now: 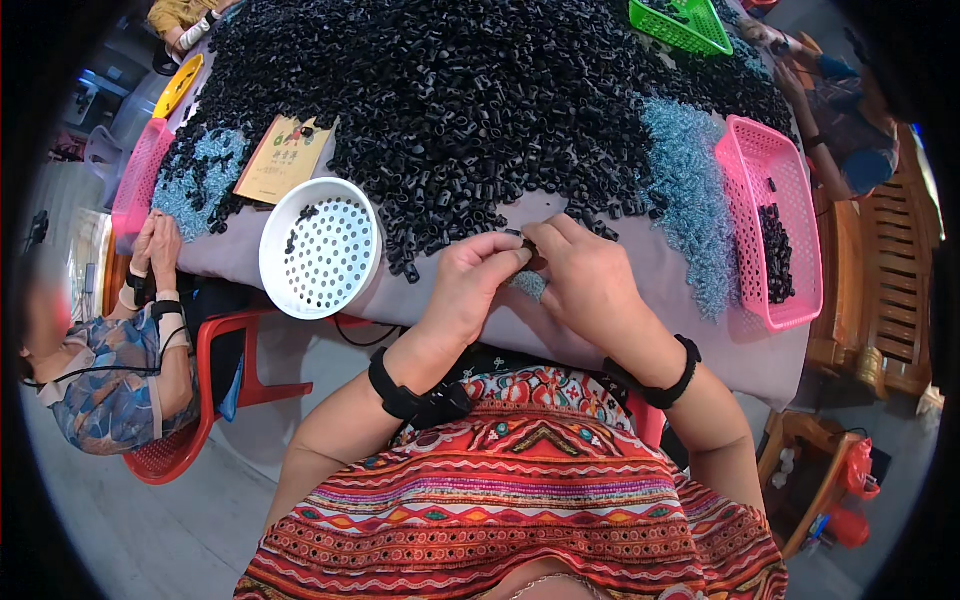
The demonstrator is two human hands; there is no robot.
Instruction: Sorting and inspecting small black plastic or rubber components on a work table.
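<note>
My left hand [468, 282] and my right hand [588, 268] meet at the table's near edge, fingertips pinched together. Between them is a small dark plastic piece [534, 259], mostly covered by my fingers; its exact shape is hidden. Just beyond my hands spreads a large heap of small black tube-like plastic pieces [450, 130]. Under my fingers, a few clear bluish pieces [529, 283] show near the edge. To the right lies a long pile of clear bluish small plastic pieces [685, 190].
A white perforated bowl [345, 290] holds a few black pieces, left of my hands. Behind it lies a booklet [284, 165]. A pink basket [735, 215] with black pieces stands right; a green basket [690, 37] is far right. Other people sit left, far left and right.
</note>
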